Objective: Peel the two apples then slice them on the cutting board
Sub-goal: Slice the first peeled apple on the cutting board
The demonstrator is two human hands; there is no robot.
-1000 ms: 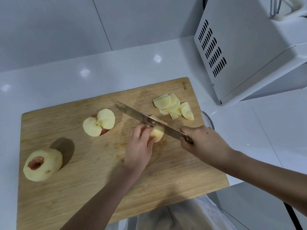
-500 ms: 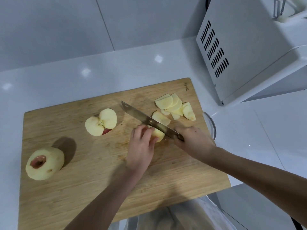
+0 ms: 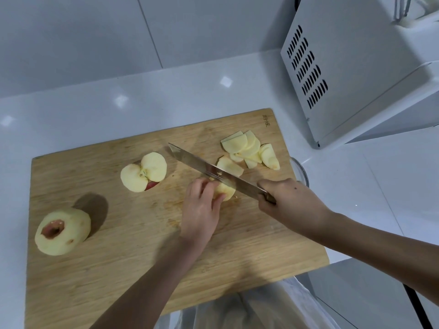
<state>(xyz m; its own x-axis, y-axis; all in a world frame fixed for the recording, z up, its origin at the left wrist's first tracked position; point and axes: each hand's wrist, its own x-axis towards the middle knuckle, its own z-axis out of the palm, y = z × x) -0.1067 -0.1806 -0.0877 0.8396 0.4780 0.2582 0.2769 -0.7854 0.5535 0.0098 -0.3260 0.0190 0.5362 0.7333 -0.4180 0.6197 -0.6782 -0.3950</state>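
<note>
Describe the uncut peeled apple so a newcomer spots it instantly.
Find the rectangular wooden cutting board. At its left end sits a round, pale yellow peeled apple. Unlike the cut apple half nearby, it is whole, with a reddish hollow on top.

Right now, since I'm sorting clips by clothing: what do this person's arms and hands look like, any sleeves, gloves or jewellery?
Both forearms are bare to the frame edge, no sleeves. The left hand and right hand are ungloved, with no ring, watch or bracelet visible; the right has a small dark spot on its back. A pale garment shows below, between the arms.
</note>
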